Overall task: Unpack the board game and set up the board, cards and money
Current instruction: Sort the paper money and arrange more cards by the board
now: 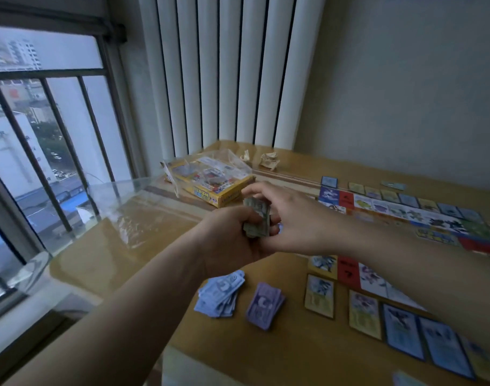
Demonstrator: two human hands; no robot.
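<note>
My left hand (pixel 228 238) grips a small stack of greyish play money (pixel 257 218) above the table, and my right hand (pixel 291 218) pinches the same stack from the right. Below them lie a fanned pile of blue notes (pixel 221 298) and a neat pile of purple notes (pixel 264 305). The game board (pixel 405 210) is spread out to the right, partly hidden by my right forearm. Yellow and blue cards (pixel 399 330) line its near edge, and more cards (pixel 405 197) line its far edge. The yellow game box (pixel 213 188) stands open beyond my hands.
A clear plastic lid or wrapper (pixel 210 162) sits over the box. Two crumpled paper scraps (pixel 268 161) lie at the back of the wooden table (pixel 143 263). A glass sheet (pixel 71 218) runs along the left by the barred window. A white radiator stands behind.
</note>
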